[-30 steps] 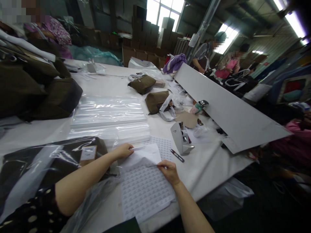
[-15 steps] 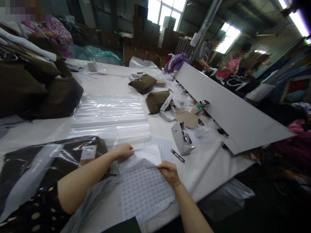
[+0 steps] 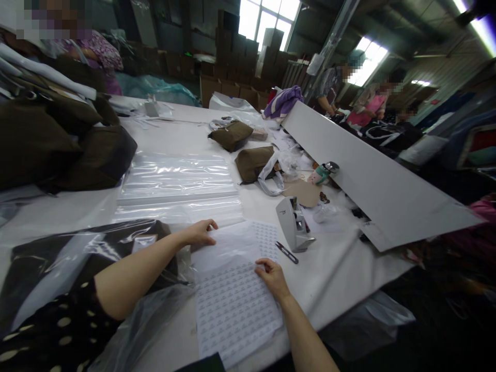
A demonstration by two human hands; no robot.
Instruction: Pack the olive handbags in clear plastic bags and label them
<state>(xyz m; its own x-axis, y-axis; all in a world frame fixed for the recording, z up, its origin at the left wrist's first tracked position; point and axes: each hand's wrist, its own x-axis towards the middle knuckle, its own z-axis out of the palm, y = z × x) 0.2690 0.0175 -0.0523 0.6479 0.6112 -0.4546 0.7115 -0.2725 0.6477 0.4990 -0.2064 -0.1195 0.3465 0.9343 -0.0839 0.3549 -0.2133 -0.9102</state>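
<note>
A sheet of white paper (image 3: 228,245) lies across a sheet of printed labels (image 3: 238,310) covered in rows of small dark print. Over the white paper's left side hovers my left hand (image 3: 199,232), thumb and fingers apart, holding nothing. My right hand (image 3: 273,279) is at the right edge of the label sheet, its fingers curled and the thumb slightly apart from the forefinger. Nothing shows between them. Just beyond that hand, thread snips (image 3: 287,253) lie beside a white label dispenser (image 3: 291,225).
Clear plastic bags (image 3: 178,181) lie flat beyond the papers. At left is a dark bag in clear plastic (image 3: 116,248), with olive bags (image 3: 77,150) piled behind. Two small olive bags (image 3: 253,163), a bottle (image 3: 321,173) and a slanted white board (image 3: 364,165) stand further off. People work behind.
The white paper, held up between both hands before, now lies flatter on the label sheet. My left hand has let go and its fingers have spread; my right hand's grip has loosened.
</note>
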